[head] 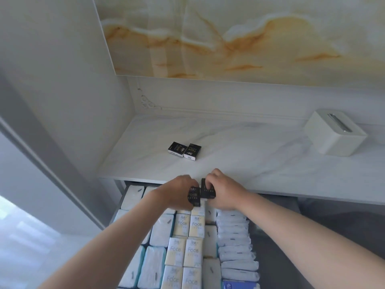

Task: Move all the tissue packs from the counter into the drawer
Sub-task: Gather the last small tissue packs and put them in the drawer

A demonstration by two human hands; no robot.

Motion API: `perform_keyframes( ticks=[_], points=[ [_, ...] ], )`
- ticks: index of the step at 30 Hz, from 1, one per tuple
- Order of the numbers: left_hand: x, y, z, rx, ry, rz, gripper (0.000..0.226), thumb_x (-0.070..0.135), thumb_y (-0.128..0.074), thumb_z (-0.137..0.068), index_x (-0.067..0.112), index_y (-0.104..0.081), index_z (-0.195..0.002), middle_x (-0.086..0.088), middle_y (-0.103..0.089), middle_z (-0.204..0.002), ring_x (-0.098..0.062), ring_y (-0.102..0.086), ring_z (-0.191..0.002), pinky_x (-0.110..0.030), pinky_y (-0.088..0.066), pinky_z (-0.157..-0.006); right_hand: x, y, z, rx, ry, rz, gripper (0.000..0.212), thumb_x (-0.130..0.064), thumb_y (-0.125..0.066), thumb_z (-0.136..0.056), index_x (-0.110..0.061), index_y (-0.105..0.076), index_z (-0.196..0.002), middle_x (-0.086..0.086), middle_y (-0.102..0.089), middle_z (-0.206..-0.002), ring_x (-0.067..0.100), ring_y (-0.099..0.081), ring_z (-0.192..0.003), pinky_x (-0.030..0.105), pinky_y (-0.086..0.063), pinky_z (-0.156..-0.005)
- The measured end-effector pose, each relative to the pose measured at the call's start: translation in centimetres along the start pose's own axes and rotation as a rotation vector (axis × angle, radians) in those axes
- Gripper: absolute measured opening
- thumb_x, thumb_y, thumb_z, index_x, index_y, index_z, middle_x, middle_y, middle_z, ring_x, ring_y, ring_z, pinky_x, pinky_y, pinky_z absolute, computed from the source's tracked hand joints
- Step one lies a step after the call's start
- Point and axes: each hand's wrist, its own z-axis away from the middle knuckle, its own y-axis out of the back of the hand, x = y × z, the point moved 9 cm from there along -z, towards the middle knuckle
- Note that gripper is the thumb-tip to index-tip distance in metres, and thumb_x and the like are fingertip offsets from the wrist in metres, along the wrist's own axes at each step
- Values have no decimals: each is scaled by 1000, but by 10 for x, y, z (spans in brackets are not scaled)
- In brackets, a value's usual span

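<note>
- Currently both hands sit over the back end of the drawer [268, 226], just in front of the front edge of the counter [250, 159].
- The left hand [179, 190] has its fingers curled round 1 black pack, held pack L [193, 198].
- The right hand [220, 190] pinches another, held pack R [207, 191], which is tilted more upright.
- The inner edges of the 2 held packs meet. With the motion blur, contact is probable but not certain.
- 2 more black packs lie flat on the counter: counter pack L [176, 149] and counter pack R [192, 151]. They are side by side with edges touching, toward the left wall and well back from the front edge.
- A white tissue box [335, 132] stands at the right rear of the counter, well apart from them, with open marble between.
- The drawer stands open below the counter. Yellow Face packs [195, 226] fill 2 middle columns, white packs [160, 230] lie to the left, slim white packs [235, 243] are rowed to the right, and a blue pack [239, 285] lies at the near edge.
- The rows sit tight, edge to edge. A dark bare strip runs along the right side of the drawer.
</note>
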Motion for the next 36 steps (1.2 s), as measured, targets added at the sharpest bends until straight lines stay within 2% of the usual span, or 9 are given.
perform_keyframes(
  ticks=[4,8,12,14,16,21,29,33,36],
  points=[
    [-8,-34,26,-114,32,-64,38,18,-70,-73,21,-59,-109,3,-56,-107,-17,-57,-99,-30,-54,-87,-16,-39,24,-124,8,33,37,-42,-75,-70,-31,-46,-90,-9,-44,-102,13,-50,-85,31,-47,-73],
    [-21,-51,47,-230,112,-25,71,23,-76,-79,21,-44,-142,3,-50,-136,-19,-47,-126,-35,-41,-107,-23,-77,36,-222,-103,-62,41,-39,-81,-71,-28,-58,-103,-6,-52,-114,13,-52,-102,27,-46,-83],
    [-19,-51,56,-219,92,-61,38,23,-66,-88,9,-62,-123,-7,-60,-124,-27,-57,-115,-39,-48,-99,-22,-83,38,-221,-193,-185,33,-27,-71,-81,-29,-62,-113,-7,-49,-121,12,-50,-110,22,-41,-91],
    [-22,-51,53,-148,91,-28,30,17,-63,-89,12,-65,-118,-3,-57,-118,-25,-58,-110,-34,-49,-93,-16,-80,38,-199,-221,-176,37,-20,-65,-86,-26,-58,-122,-4,-48,-126,13,-50,-114,22,-40,-94],
    [-25,-54,51,-88,94,0,35,15,-66,-86,23,-65,-121,2,-54,-119,-20,-55,-113,-30,-47,-92,-8,-76,39,-170,-259,-180,42,-19,-63,-87,-25,-55,-129,-3,-51,-131,12,-51,-116,20,-40,-93],
    [-30,-55,41,-30,102,-108,47,32,-78,-79,36,-60,-122,6,-59,-122,-18,-50,-115,-36,-41,-102,-5,-80,37,-204,-263,-186,46,-14,-59,-90,-24,-56,-135,-2,-57,-135,13,-54,-121,21,-42,-98],
    [-37,-65,24,-187,114,-40,50,31,-82,-75,24,-57,-118,2,-52,-124,-21,-51,-113,-33,-46,-92,-17,-81,22,-276,-175,-74,40,-21,-58,-86,-33,-64,-123,-9,-59,-128,12,-56,-116,26,-46,-95],
    [-38,-31,4,-143,84,-22,39,47,-68,-85,25,-62,-116,6,-61,-118,-17,-57,-109,-32,-47,-93,-22,-37,-3,-29,-125,-49,26,-21,-55,-89,-29,-70,-109,-11,-67,-112,13,-62,-104,27,-49,-86],
    [-54,19,-16,139,125,99,10,35,-58,-91,27,-62,-96,2,-67,-101,-20,-62,-96,-33,-51,-84,-20,-2,-32,157,-84,-32,27,-13,-51,-92,-23,-70,-108,-4,-62,-112,19,-62,-101,34,-50,-86]
  ],
)
